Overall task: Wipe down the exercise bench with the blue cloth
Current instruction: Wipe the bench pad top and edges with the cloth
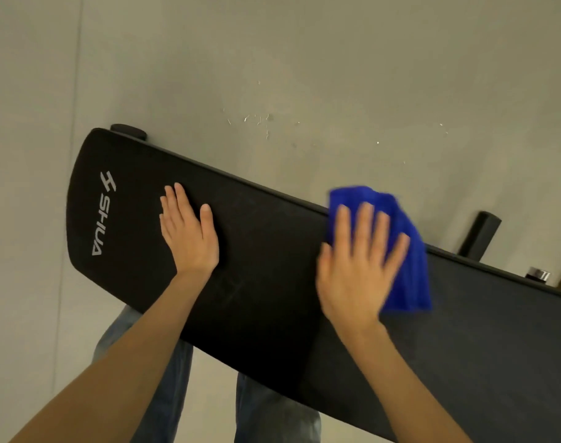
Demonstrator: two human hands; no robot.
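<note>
Head view: right hand (357, 266), fingers spread flat, presses blue cloth (407, 251) beneath them on exercise bench (272, 282); left hand (189, 231) rests flat, empty; best wipe with steady overlapping strokes

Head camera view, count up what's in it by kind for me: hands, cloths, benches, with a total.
Hands: 2, the left hand flat on the pad and the right hand pressing on the cloth
Cloths: 1, the blue cloth
Benches: 1, the black exercise bench
Total: 4
</note>
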